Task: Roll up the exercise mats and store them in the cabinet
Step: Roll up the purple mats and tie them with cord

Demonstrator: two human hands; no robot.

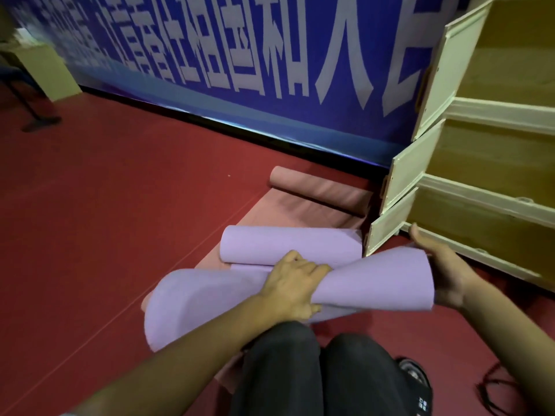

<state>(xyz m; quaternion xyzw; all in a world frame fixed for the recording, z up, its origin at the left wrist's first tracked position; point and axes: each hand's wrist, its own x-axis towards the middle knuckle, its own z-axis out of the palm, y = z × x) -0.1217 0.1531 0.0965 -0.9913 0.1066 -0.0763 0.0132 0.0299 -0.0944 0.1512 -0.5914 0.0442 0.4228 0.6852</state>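
A lilac exercise mat [375, 280] lies loosely rolled across the floor in front of my knees. My left hand [295, 283] grips its middle, fingers curled over the top. At the roll's right end my right hand [441, 265] lies flat with the fingers straight. Just behind it lies a second lilac roll [288, 244]. A pink mat [318, 190] lies farther back, partly rolled, its flat part running under the lilac rolls. The wooden cabinet [480, 187] stands at the right with its cream doors swung open.
A blue banner [240, 55] with white lettering runs along the back wall. The floor [120, 205] is red. A pale box [45, 70] and a chair leg stand at far left. My dark trousers [300, 370] and a shoe [414, 376] fill the bottom.
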